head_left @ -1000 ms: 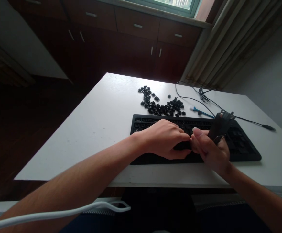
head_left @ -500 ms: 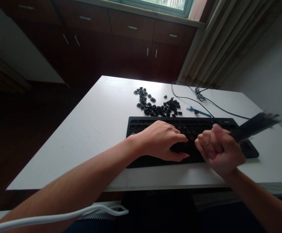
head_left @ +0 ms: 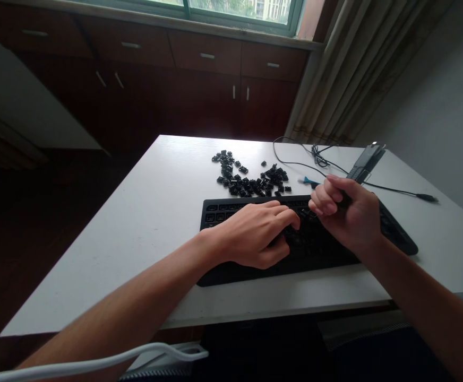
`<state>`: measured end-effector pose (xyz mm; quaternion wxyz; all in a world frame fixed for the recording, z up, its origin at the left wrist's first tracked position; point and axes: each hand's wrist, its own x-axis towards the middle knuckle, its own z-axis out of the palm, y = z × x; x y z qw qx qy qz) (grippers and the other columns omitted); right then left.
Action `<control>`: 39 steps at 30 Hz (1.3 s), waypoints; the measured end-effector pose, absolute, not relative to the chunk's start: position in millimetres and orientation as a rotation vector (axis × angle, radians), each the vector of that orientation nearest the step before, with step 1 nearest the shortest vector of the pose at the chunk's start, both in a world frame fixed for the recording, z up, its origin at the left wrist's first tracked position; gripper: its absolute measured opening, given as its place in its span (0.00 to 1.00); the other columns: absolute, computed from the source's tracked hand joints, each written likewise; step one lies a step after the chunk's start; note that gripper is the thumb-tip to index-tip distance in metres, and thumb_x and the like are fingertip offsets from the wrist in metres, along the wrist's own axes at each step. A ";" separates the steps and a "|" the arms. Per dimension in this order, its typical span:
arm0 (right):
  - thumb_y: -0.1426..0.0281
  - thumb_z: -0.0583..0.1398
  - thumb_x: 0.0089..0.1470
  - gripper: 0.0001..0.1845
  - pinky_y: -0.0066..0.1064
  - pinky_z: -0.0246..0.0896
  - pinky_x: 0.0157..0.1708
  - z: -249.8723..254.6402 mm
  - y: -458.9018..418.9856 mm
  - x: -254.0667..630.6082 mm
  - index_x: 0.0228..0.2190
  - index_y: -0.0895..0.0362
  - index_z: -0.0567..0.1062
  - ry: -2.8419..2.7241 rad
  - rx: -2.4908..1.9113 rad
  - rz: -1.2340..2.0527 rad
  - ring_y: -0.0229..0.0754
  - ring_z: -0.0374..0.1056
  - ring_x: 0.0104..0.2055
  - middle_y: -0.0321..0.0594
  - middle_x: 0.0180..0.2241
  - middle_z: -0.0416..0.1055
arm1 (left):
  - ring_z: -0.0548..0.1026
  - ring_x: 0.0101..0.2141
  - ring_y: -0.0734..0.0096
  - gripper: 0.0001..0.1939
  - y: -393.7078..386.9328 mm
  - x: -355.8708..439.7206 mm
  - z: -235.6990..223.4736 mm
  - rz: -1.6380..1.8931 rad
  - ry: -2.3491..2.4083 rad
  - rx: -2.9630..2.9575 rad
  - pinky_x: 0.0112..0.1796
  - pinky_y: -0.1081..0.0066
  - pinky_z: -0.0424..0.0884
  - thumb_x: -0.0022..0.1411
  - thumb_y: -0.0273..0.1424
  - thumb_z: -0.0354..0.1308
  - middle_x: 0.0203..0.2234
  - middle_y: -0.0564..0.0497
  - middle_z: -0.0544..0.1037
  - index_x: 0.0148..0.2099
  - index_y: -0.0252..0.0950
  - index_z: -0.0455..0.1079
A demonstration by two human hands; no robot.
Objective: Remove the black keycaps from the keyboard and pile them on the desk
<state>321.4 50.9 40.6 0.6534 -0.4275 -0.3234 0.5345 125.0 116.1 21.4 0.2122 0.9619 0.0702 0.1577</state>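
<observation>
A black keyboard (head_left: 239, 274) lies along the front of the white table, with keycaps off over part of it. My left hand (head_left: 251, 233) rests over its left half, fingers and thumb curled down; whatever lies under the fingertips is hidden. Above the right half, my right hand (head_left: 346, 212) is closed in a fist around a long, flat, dark-grey tool (head_left: 365, 164) with a silvery tip. The tool points up and away; its kind is unclear. Black keycaps (head_left: 251, 185) lie in a loose heap just behind the keyboard.
Behind my right hand lies a small blue tool with a pale end (head_left: 305, 181). A black cable (head_left: 319, 156) is bunched near the back edge, its plug (head_left: 426, 197) at the right. A white cord (head_left: 136, 354) crosses the lower left. Cabinets (head_left: 207, 85) stand beyond the table (head_left: 136, 212).
My right hand has moved up and left, and the tool has swung from pointing right to pointing upward. My left fingers and thumb have curled in. The view has shifted slightly.
</observation>
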 end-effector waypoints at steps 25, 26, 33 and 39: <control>0.39 0.56 0.53 0.31 0.24 0.51 0.17 13.8 77.1 363.8 0.24 0.55 0.68 -0.824 -0.908 1.099 0.32 0.54 0.21 0.33 0.25 0.60 | 0.80 0.43 0.68 0.13 112.2 128.1 21.1 0.519 0.471 2.147 0.44 0.70 0.76 0.68 0.31 0.56 0.47 0.47 0.80 0.54 0.39 0.71; 0.39 0.56 0.54 0.30 0.24 0.48 0.16 13.3 74.6 359.8 0.26 0.55 0.69 -0.847 -0.931 1.109 0.31 0.52 0.20 0.32 0.25 0.61 | 0.80 0.43 0.69 0.14 110.4 128.2 21.3 0.522 0.455 2.135 0.44 0.71 0.76 0.69 0.31 0.55 0.47 0.48 0.80 0.55 0.39 0.71; 0.46 0.56 0.60 0.25 0.27 0.62 0.21 10.9 62.7 342.8 0.34 0.55 0.76 -0.989 -0.947 1.383 0.35 0.63 0.24 0.36 0.30 0.68 | 0.78 0.48 0.67 0.18 107.1 129.1 20.9 0.691 0.388 2.184 0.50 0.68 0.74 0.69 0.26 0.53 0.51 0.46 0.78 0.60 0.38 0.67; 0.54 0.53 0.64 0.24 0.31 0.70 0.36 12.1 61.4 347.8 0.49 0.57 0.76 -1.045 -0.949 1.453 0.41 0.72 0.36 0.43 0.39 0.75 | 0.75 0.53 0.66 0.20 104.0 129.4 19.2 0.774 0.382 2.118 0.54 0.65 0.72 0.69 0.25 0.53 0.54 0.44 0.76 0.61 0.38 0.60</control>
